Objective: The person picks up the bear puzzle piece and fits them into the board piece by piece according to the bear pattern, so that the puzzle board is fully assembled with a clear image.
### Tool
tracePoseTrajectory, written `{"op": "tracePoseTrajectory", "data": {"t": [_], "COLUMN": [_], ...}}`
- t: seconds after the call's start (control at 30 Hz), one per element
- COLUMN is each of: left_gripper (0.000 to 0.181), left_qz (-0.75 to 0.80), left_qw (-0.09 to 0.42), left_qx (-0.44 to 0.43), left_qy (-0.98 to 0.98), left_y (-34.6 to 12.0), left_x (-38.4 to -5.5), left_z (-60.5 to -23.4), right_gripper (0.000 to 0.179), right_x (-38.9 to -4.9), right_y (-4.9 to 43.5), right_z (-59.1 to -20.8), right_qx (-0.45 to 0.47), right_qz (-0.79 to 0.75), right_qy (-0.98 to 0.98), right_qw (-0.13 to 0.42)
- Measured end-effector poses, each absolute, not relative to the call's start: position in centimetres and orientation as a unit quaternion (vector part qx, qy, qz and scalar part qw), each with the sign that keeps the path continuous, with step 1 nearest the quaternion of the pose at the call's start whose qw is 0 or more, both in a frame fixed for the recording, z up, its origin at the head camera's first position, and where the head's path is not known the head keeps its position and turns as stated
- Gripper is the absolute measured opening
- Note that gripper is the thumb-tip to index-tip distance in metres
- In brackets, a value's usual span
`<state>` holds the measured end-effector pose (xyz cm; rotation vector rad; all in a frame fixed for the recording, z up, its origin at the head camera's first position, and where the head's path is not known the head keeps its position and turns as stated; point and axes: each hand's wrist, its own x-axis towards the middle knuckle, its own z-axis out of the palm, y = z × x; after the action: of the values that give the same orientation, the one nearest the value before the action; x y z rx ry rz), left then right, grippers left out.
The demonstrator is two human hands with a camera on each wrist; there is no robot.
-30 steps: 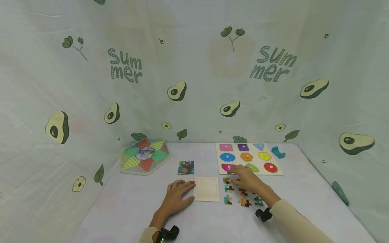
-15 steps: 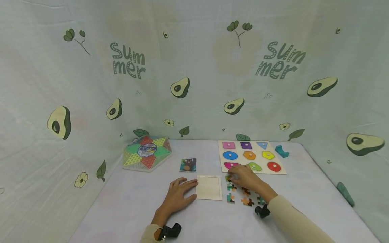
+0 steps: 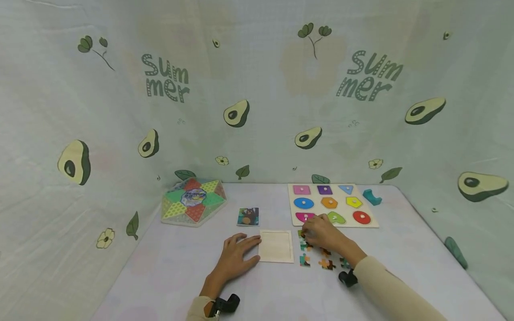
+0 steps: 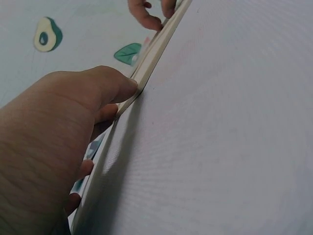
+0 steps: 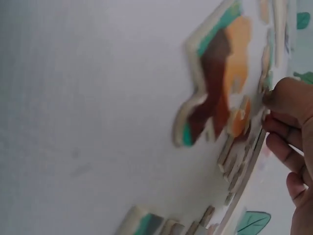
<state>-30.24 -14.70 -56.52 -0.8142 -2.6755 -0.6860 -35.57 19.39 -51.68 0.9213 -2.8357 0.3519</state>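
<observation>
My left hand [image 3: 236,255] rests on the table, its thumb and index fingertip touching the left edge of a square wooden puzzle tray [image 3: 276,246]. In the left wrist view the thumb [image 4: 117,87] presses near the tray's corner. My right hand [image 3: 323,232] is at the far left of the loose jigsaw pieces, pinching a jigsaw piece [image 3: 300,232] between thumb and fingers; most of that piece is hidden by the fingertips. Several others lie in rows below it, such as an orange and brown jigsaw piece [image 3: 327,264]. One shows large in the right wrist view, a brown and orange piece [image 5: 215,83].
A shape board [image 3: 333,223] with knobbed pieces lies behind the right hand. Beside it is a teal block [image 3: 372,197]. A bear picture card [image 3: 248,216] lies behind the tray, and a hexagonal patterned box [image 3: 194,201] sits at the back left. A printed cloth [image 3: 265,147] hangs behind the table.
My right hand's thumb and fingers have come together on the far left jigsaw piece. The left hand stays at the tray's edge. The head view has shifted slightly.
</observation>
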Motion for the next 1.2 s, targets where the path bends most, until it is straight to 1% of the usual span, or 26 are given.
{"op": "tracePoseTrajectory", "data": {"t": [0.13,0.27,0.53,0.9,1.2], "left_gripper": [0.05,0.051,0.05,0.052,0.052], "left_qz": [-0.234,-0.231,-0.234,-0.229,-0.219], "left_qw": [0.125,0.126,0.121,0.101,0.097], "left_qx": [-0.28,-0.281,-0.277,-0.269,-0.263], "left_qy": [-0.923,-0.923,-0.924,-0.93,-0.935], "left_y": [-14.8,-14.9,-14.9,-14.9,-14.8], "left_x": [-30.3,-30.4,-30.4,-30.4,-30.4], "left_z": [-56.7,-56.7,-56.6,-56.5,-56.4], "right_gripper": [0.016,0.017,0.016,0.017,0.016], "right_x": [-35.6,-35.2,-34.8,-34.6,-34.5], "right_y": [19.3,19.0,17.7,16.2,14.9], "right_z": [-51.7,-51.0,-49.6,-48.6,-48.6], "right_qx": [0.305,0.302,0.327,0.326,0.352], "right_qz": [0.113,0.134,0.151,0.155,0.164], "right_qy": [-0.941,-0.937,-0.921,-0.922,-0.908], "right_qw": [0.099,0.113,0.149,0.137,0.155]}}
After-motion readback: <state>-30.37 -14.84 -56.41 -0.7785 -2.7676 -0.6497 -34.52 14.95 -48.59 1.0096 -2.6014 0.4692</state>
